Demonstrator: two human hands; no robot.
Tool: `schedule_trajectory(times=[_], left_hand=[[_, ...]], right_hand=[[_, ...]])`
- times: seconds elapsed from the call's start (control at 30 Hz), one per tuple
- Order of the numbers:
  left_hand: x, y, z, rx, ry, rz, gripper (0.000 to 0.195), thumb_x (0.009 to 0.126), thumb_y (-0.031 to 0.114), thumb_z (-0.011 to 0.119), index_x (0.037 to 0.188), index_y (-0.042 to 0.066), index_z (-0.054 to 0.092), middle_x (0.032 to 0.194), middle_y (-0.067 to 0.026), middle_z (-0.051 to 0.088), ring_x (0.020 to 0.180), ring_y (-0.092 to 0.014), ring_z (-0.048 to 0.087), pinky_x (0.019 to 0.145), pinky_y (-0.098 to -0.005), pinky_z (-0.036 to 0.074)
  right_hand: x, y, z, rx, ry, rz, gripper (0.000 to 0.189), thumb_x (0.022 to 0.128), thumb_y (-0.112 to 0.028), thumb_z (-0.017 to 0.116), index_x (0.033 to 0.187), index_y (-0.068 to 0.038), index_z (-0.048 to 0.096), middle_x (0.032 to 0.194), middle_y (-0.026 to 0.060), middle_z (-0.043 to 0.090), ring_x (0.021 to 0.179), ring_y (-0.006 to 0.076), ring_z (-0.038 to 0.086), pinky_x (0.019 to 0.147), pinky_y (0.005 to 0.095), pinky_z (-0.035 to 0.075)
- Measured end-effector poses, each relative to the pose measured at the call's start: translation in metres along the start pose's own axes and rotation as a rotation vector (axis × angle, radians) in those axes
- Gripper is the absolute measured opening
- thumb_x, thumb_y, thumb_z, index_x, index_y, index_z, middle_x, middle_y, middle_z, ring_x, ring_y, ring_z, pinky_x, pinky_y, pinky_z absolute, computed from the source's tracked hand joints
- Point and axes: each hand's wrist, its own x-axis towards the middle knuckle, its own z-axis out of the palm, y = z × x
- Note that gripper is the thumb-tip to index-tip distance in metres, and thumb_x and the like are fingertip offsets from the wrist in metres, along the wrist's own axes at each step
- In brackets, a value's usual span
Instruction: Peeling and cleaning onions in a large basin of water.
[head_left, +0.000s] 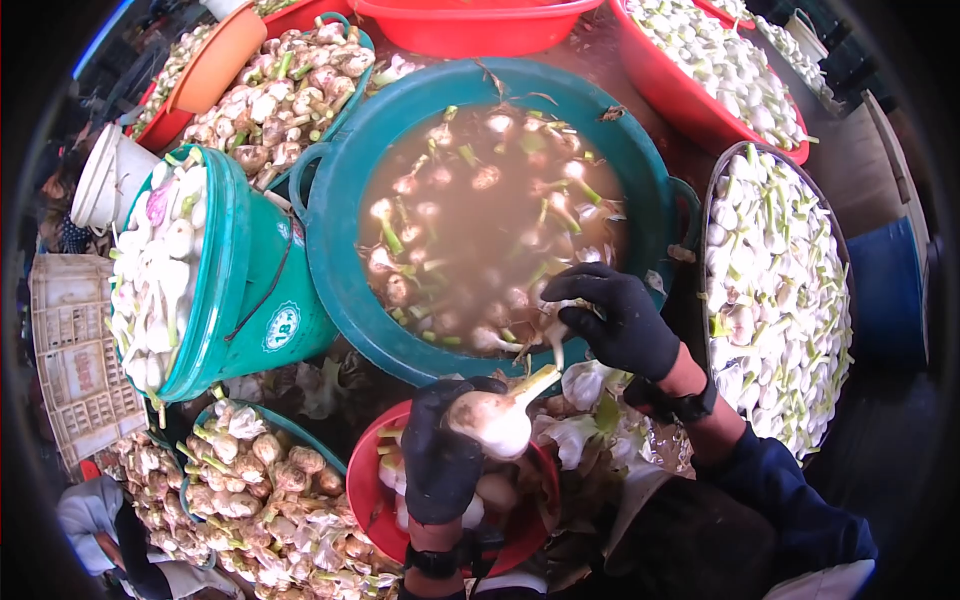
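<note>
My left hand (442, 457), in a black glove, holds a large garlic bulb (495, 421) with a cut green stem pointing up and right. Above the stem's end, my right hand (619, 319), gloved too, pinches a pale strip of garlic skin (555, 339) that hangs down to the stem. Below the left hand stands a red bowl (358, 480) with several pale bulbs in it. Straight ahead is a big teal tub (341, 247) of murky brown water, where unpeeled garlic bulbs (486, 177) float; the right hand is over its near rim.
To the left a green bucket (259, 255) holds peeled garlic, tilted in this view. Unpeeled garlic (285, 487) is heaped lower left. A dark-rimmed tub of white garlic (772, 300) stands right. Loose skins (585, 435) lie near my right wrist. Another person (112, 532) is at lower left.
</note>
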Motion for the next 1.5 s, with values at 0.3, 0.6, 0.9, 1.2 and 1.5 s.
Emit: schedule_trajectory(times=[0.3, 0.6, 0.9, 1.2, 1.5], left_hand=[[0.007, -0.006, 0.020, 0.778, -0.015, 0.179, 0.070, 0.081, 0.014, 0.072, 0.138, -0.002, 0.035, 0.125, -0.0157, 0.052, 0.110, -0.025, 0.055, 0.094, -0.0377, 0.046], [0.002, -0.001, 0.021, 0.481, -0.118, -0.125, 0.075, 0.079, 0.007, 0.068, 0.140, -0.009, 0.026, 0.108, -0.0167, 0.059, 0.095, -0.021, 0.061, 0.084, -0.0313, 0.050], [-0.003, -0.005, 0.028, 0.531, -0.125, 0.268, 0.072, 0.076, 0.004, 0.065, 0.137, -0.011, 0.031, 0.129, -0.0231, 0.051, 0.117, -0.029, 0.053, 0.098, -0.0383, 0.042], [-0.007, -0.002, 0.037, 0.093, 0.231, 0.003, 0.071, 0.072, 0.019, 0.055, 0.136, -0.008, 0.040, 0.131, -0.0172, 0.050, 0.114, -0.029, 0.053, 0.099, -0.0386, 0.042], [-0.021, -0.021, 0.025, -0.640, 0.081, -0.174, 0.082, 0.085, 0.040, 0.057, 0.149, 0.011, 0.017, 0.128, -0.0151, 0.045, 0.114, -0.028, 0.049, 0.094, -0.0462, 0.044]], right_hand=[[-0.008, -0.038, 0.015, 0.399, -0.252, -0.091, 0.033, 0.075, -0.010, 0.071, 0.107, -0.005, 0.066, 0.090, 0.0186, 0.065, 0.078, 0.0360, 0.064, 0.069, 0.0396, 0.050], [-0.038, -0.043, 0.031, 0.330, -0.078, 0.032, 0.025, 0.067, -0.002, 0.070, 0.092, -0.003, 0.068, 0.078, 0.0158, 0.064, 0.074, 0.0372, 0.062, 0.065, 0.0387, 0.050], [-0.042, -0.034, 0.032, 0.563, -0.180, 0.535, 0.018, 0.082, -0.007, 0.065, 0.095, 0.005, 0.062, 0.082, 0.0179, 0.065, 0.073, 0.0157, 0.059, 0.067, 0.0348, 0.047], [-0.041, -0.052, 0.032, 0.625, -0.120, 0.416, 0.018, 0.087, -0.013, 0.061, 0.090, 0.005, 0.061, 0.072, 0.0148, 0.059, 0.066, 0.0134, 0.049, 0.064, 0.0335, 0.045], [-0.052, -0.050, 0.013, 0.441, -0.327, 0.332, 0.021, 0.083, -0.013, 0.064, 0.100, -0.001, 0.061, 0.079, 0.0154, 0.060, 0.068, 0.0282, 0.056, 0.066, 0.0368, 0.046]])
